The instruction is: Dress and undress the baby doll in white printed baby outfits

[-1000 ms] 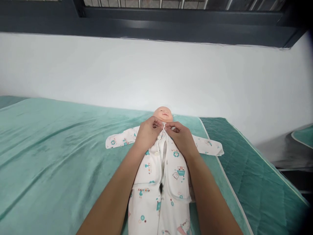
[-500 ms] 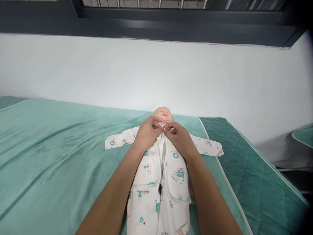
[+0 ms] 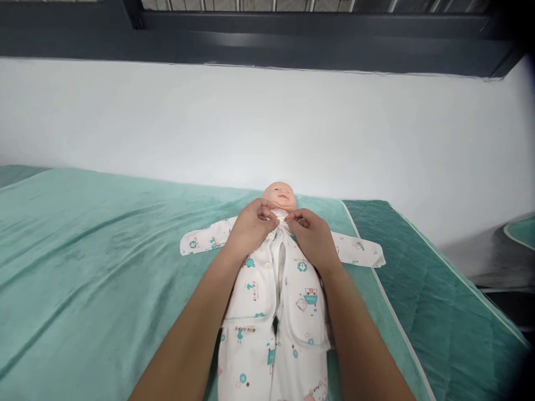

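A baby doll (image 3: 281,194) lies on its back, its head near the wall. It wears a white printed jacket (image 3: 256,287) with its sleeves spread to both sides, and white printed trousers (image 3: 244,362) below. At the collar, my left hand (image 3: 254,225) pinches the jacket's edge between thumb and finger. Close beside it on the right, my right hand (image 3: 311,234) pinches the other edge of the jacket. Below my hands the jacket front hangs apart, with small buttons (image 3: 268,265) on the left edge. My fingertips partly hide the collar.
A light green cover (image 3: 104,267) lies beneath the doll, with a darker green quilted cover (image 3: 422,289) at the right. Behind stands a white wall (image 3: 251,122), under a dark metal frame (image 3: 292,47) with bars. Another green-covered edge shows at the far right.
My right hand has shifted slightly to the right, so the fingertips of my two hands are a little farther apart. My left hand has barely moved.
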The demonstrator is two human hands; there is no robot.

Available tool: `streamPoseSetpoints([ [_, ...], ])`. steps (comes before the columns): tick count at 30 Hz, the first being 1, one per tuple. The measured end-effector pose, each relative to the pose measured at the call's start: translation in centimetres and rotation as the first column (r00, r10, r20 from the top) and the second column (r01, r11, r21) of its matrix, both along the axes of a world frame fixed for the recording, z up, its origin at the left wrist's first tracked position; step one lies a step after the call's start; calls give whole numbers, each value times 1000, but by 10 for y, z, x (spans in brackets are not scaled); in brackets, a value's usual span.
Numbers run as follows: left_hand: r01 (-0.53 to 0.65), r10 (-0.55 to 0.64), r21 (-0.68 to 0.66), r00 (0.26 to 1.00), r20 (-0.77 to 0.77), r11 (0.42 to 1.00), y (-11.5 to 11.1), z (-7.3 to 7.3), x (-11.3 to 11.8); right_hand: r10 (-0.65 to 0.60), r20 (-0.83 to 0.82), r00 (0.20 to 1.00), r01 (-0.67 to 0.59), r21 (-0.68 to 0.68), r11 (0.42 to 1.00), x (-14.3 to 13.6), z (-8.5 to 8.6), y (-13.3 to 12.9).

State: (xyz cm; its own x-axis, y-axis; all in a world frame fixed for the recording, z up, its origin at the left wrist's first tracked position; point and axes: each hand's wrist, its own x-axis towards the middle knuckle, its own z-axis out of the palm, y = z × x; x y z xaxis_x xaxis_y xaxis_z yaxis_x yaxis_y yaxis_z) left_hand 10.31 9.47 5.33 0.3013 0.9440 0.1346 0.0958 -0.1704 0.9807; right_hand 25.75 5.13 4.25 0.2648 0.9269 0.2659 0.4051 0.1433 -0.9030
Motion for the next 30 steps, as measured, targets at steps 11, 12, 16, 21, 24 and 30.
streamPoseSetpoints([
  [11,29,-10,92,980,-198,995,-7,9,-2,79,30,996,-81,60,995,2,1,-2],
  [12,41,-14,119,976,-219,992,-8,11,-2,86,27,996,-87,57,995,2,1,-2],
  [16,59,3,195,953,-302,979,-7,13,-2,95,17,995,-96,64,993,4,-1,-1],
  [21,28,81,266,918,-389,963,-6,11,-2,87,-1,996,-87,83,993,3,-4,0],
  [24,32,79,281,923,-377,959,-5,8,-2,71,6,997,-71,116,991,2,-3,-1],
  [30,30,64,253,932,-356,967,-6,9,-2,60,58,997,-69,154,986,0,-2,-2],
])
